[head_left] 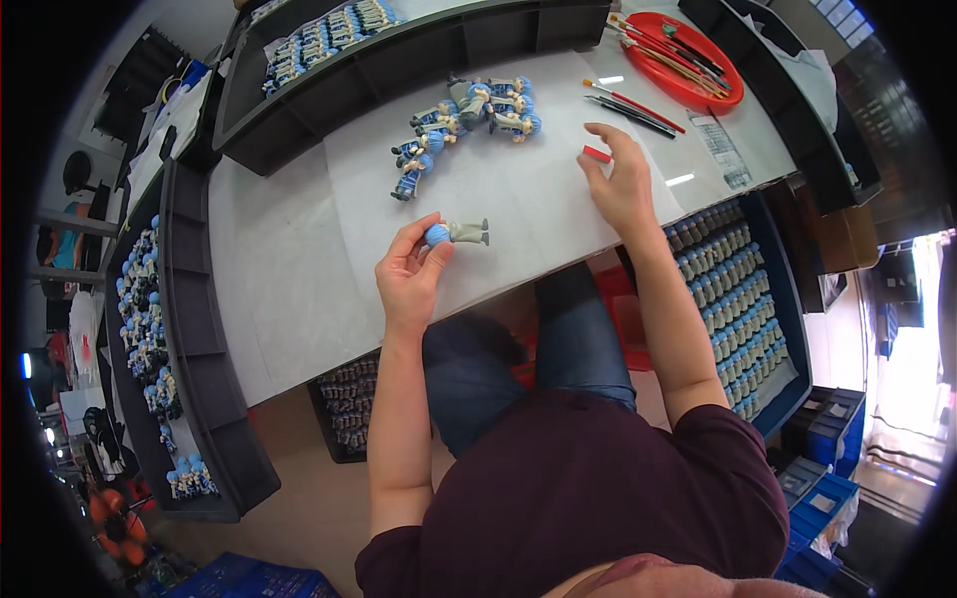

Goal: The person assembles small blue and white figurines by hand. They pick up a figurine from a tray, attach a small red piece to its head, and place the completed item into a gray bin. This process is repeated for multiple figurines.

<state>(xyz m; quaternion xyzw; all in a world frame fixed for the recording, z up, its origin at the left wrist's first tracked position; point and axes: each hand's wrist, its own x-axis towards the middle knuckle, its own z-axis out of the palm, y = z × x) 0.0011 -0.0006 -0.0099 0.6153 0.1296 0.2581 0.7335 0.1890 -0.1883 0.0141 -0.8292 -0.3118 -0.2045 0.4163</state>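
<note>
My left hand (411, 264) pinches a small figurine (465, 232) by its blue-haired head. Its pale grey body points to the right, level with the white sheet on the table. Farther right, my right hand (623, 184) is open over the table edge side, thumb and index finger apart. Between those fingertips shows a small red block-like piece (597, 154); whether the thumb touches it I cannot tell. Beyond my hands lies a cluster of blue-haired figurines (426, 142), several in blue and cream, with a grey-bodied one (473, 100) on top.
Paintbrushes and pens (638, 112) lie by a red oval tray (720, 92) of brushes. Dark bins of figurines stand at the back (419, 75) and left (189, 289). A blue crate (795, 349) with rows of grey figurines sits below on the right.
</note>
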